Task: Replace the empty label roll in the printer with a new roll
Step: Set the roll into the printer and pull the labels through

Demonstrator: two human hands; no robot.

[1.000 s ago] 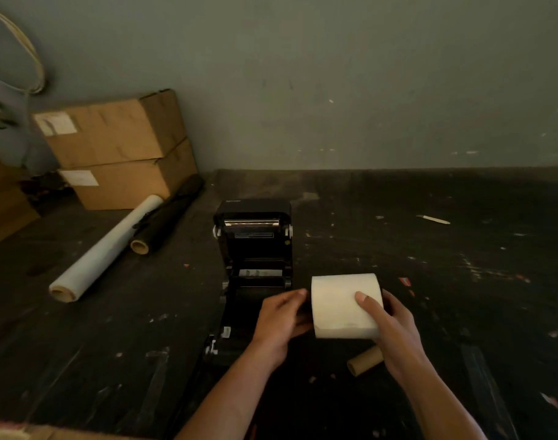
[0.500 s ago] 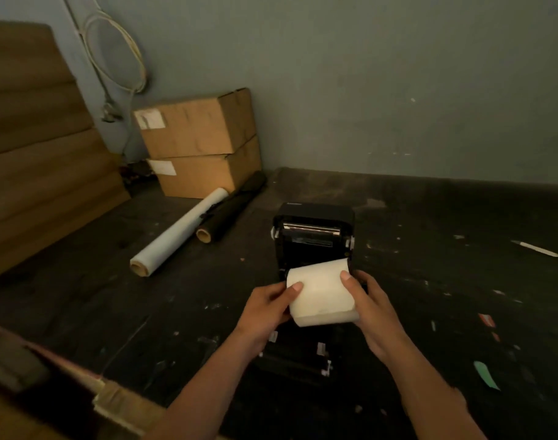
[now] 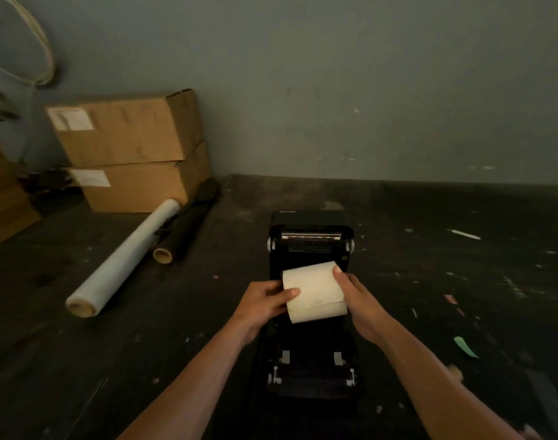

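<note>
A black label printer [image 3: 311, 246] stands open on the dark table, its lid raised at the back and its bay facing me. Over the bay I hold a new white label roll [image 3: 314, 292], slightly tilted. My left hand [image 3: 265, 301] grips its left end with the thumb across the front. My right hand [image 3: 355, 296] grips its right end. The bottom of the roll hides the inside of the bay. The empty cardboard core [image 3: 455, 373] shows only as a blur near my right forearm.
Two stacked cardboard boxes [image 3: 128, 147] stand at the back left against the wall. A white film roll [image 3: 122, 262] and a black roll [image 3: 185, 227] lie in front of them. Scraps of paper, one of them green [image 3: 465, 346], lie to the right. Brown boards [image 3: 1, 201] lean at the far left.
Both hands carried the white roll from the table right of the printer to a spot over the open bay. The view shifted as my head turned.
</note>
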